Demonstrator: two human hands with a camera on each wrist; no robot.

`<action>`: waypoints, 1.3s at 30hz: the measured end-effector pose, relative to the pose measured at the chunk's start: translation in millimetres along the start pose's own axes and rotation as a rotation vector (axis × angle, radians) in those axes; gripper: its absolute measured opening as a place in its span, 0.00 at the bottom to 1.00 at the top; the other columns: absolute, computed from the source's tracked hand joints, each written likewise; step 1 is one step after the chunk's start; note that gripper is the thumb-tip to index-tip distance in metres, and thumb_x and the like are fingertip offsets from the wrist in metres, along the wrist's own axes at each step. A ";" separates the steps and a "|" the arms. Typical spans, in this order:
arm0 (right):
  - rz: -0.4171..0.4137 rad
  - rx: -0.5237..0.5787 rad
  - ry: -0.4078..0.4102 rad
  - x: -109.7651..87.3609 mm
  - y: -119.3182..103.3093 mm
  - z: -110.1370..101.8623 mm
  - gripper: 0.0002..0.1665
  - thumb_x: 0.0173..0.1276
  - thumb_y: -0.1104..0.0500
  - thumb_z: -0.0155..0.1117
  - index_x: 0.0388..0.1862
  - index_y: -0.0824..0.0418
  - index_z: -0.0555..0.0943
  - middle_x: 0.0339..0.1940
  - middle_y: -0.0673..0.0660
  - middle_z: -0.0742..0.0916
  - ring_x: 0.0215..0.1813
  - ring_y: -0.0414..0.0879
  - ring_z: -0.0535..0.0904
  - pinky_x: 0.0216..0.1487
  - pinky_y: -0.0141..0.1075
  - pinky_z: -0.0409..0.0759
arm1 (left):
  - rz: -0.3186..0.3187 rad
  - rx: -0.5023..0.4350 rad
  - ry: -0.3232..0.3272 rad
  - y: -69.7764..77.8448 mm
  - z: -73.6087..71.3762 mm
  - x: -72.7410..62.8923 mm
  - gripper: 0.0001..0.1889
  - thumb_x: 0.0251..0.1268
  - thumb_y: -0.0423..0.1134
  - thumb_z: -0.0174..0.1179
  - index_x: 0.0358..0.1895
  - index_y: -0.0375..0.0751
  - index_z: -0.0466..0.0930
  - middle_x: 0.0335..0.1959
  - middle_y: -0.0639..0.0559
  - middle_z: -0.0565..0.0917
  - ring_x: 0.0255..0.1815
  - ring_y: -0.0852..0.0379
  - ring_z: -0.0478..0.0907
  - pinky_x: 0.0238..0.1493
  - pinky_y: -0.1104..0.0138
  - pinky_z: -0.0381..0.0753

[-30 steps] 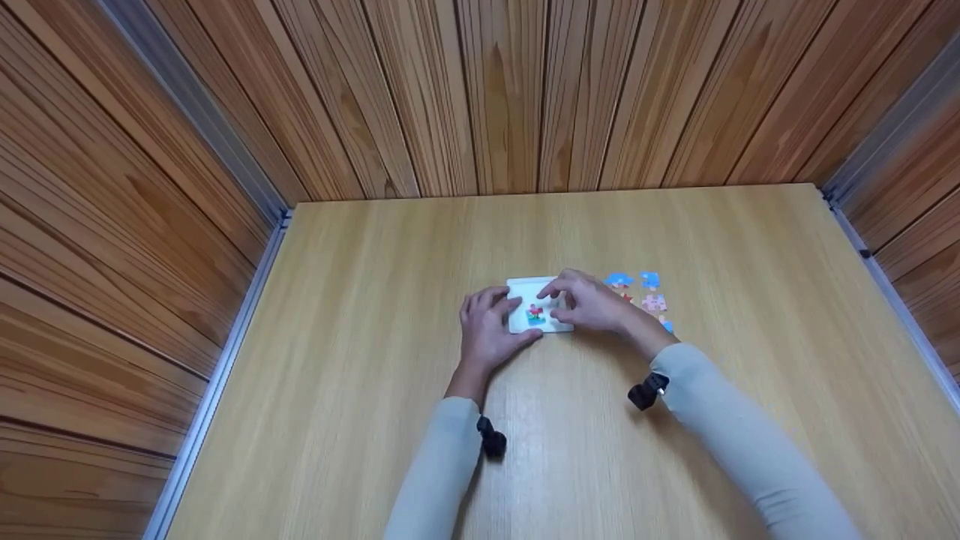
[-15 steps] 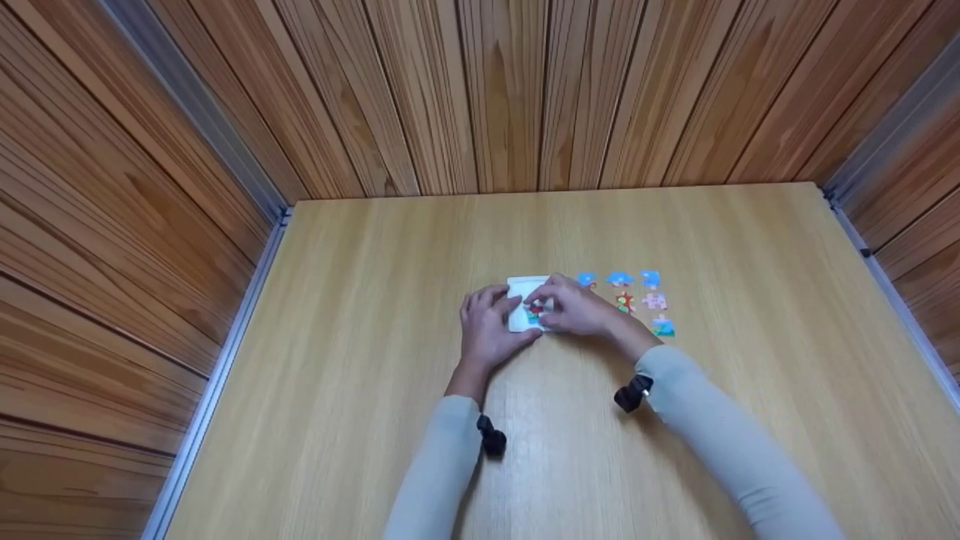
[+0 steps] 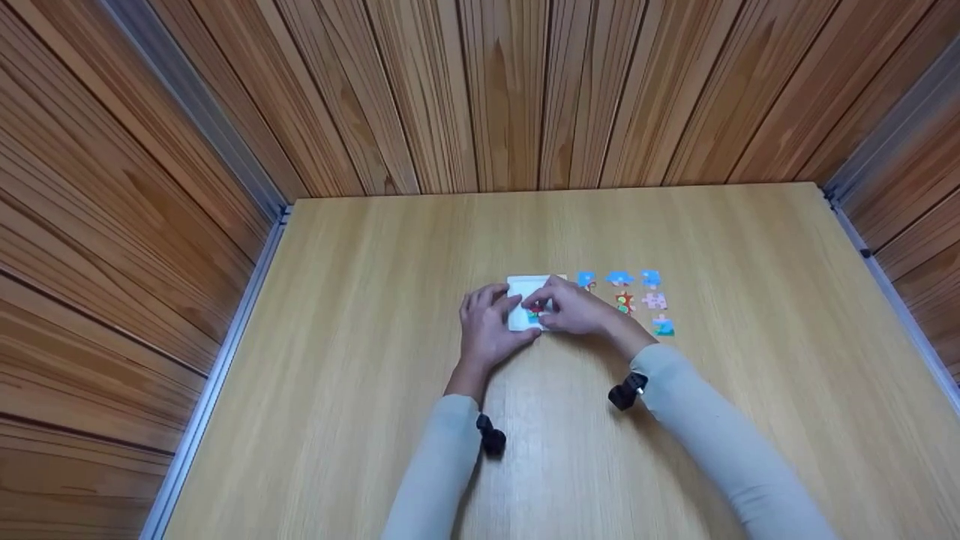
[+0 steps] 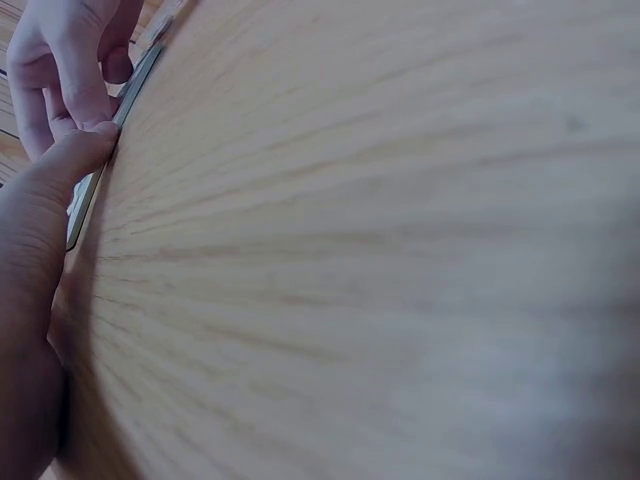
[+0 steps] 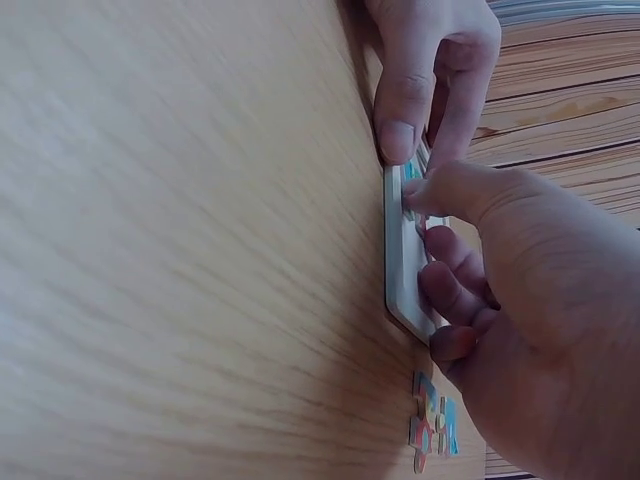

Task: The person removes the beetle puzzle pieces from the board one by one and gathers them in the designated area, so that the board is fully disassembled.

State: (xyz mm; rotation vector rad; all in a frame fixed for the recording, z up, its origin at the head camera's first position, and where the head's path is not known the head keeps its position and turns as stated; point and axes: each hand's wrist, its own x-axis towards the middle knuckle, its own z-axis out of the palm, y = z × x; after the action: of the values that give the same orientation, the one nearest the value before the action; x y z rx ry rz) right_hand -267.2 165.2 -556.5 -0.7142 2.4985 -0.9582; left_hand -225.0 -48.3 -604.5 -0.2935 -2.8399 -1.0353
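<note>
A small white puzzle tray (image 3: 527, 283) lies flat on the table. My left hand (image 3: 489, 328) grips its left side, fingers over the left part and thumb on the near edge. Over the tray's right part, my right hand (image 3: 579, 309) bends its thumb and index finger together on a small colourful jigsaw piece (image 3: 533, 316) at the near middle. Seen from the right wrist, that thumb presses low by the coloured picture (image 5: 409, 172), with the other fingers curled above the white surface. Much of the piece is hidden by my fingers.
Several loose jigsaw pieces lie right of the tray on the wooden table (image 3: 360, 315), among them a red and yellow one (image 3: 625, 302), a pink one (image 3: 655, 301) and a blue one (image 3: 619, 278). Wood-panelled walls (image 3: 495, 97) enclose the back and sides.
My right hand has moved left and down onto the piece in the tray, uncovering more loose pieces. Over the last half second it has barely shifted. The left hand stays on the tray.
</note>
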 end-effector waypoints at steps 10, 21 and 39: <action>-0.013 -0.007 0.004 1.4 1.7 1.6 0.21 0.75 0.65 0.71 0.66 0.60 0.90 0.57 0.63 0.85 0.56 0.52 0.79 0.58 0.39 0.74 | -0.007 -0.008 0.001 -0.1 -0.1 -0.8 0.37 0.62 0.61 0.82 0.71 0.47 0.89 0.80 0.44 0.79 0.83 0.40 0.70 0.90 0.34 0.58; -0.076 -0.005 -0.005 -1.6 7.4 -2.9 0.20 0.68 0.64 0.75 0.60 0.63 0.90 0.49 0.61 0.84 0.49 0.49 0.77 0.52 0.35 0.72 | -0.006 0.021 -0.012 -0.8 0.2 -2.1 0.37 0.62 0.62 0.80 0.71 0.46 0.89 0.79 0.44 0.80 0.83 0.40 0.71 0.90 0.34 0.58; -0.013 -0.050 -0.063 -3.8 1.3 -11.3 0.24 0.70 0.63 0.77 0.64 0.61 0.90 0.56 0.63 0.87 0.56 0.53 0.80 0.58 0.39 0.76 | -0.015 0.012 -0.025 1.0 -0.5 0.5 0.37 0.64 0.63 0.80 0.72 0.47 0.88 0.80 0.44 0.79 0.84 0.40 0.70 0.91 0.34 0.56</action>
State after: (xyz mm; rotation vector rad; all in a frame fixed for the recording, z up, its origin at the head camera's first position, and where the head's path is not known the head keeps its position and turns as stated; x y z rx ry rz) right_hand -270.2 173.9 -548.9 -0.7651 2.4735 -0.8663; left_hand -225.3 -47.9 -603.4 -0.2864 -2.8735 -1.0246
